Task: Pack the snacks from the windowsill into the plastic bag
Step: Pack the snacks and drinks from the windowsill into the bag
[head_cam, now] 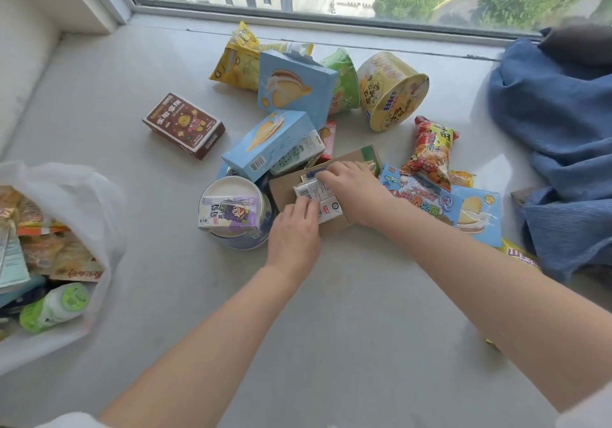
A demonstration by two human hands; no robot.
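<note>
White plastic bag [99, 202] at far left, part-filled; I have both hands on one small carton.
My left hand [293, 229] and right hand [351, 184] pinch the white drink carton [319, 200] atop a brown cardboard box [284, 186], mid-windowsill [132, 129], snacks [394, 90] scattered behind, blue cloth [556, 113] right.

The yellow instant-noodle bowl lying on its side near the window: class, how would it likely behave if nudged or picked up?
The yellow instant-noodle bowl lies on its round side, so a nudge would probably roll it in a curve. It looks light for its bulk. Its thin wall may dent under a hard squeeze.
</note>
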